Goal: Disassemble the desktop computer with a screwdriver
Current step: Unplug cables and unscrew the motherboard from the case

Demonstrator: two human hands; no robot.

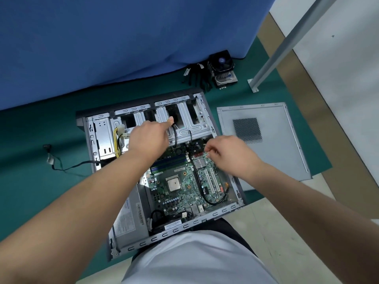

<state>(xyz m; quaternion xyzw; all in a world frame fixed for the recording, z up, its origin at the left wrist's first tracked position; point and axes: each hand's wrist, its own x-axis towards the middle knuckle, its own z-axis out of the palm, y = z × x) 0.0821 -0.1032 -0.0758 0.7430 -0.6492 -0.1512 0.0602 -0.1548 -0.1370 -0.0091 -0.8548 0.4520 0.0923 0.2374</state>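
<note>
Both bare forearms reach forward from the bottom corners of the view and converge over the open desktop computer case (227, 210), which lies on its side on a green mat (41, 140) with its open face up. The left hand (147, 138) is stretched far over the case, knuckles up, its fingers extended toward the metal drive cage (182, 117) at the far end; the fingertips (170, 120) sit at the top of a black cable (175, 136) that runs down from the cage toward the motherboard (178, 185). Whether they pinch the cable or only touch it cannot be told. The right hand (225, 152) hovers over the far right corner of the motherboard, fingers curled inward with thumb and forefinger drawn together near a small finned heatsink (201, 162); what they pinch, if anything, is too small to make out.

The case's long axis runs from the person's lap away toward a blue cloth (123, 37), tilted slightly to the right, drive cage at the far end and the power supply (129, 218) at the near left. The processor (174, 184) sits bare in the board's middle.

The removed side panel (266, 144) lies flat just right of the case. A CPU cooler with fan (222, 68) stands beyond, near the cloth, beside a bundle of black cables (196, 76).
</note>
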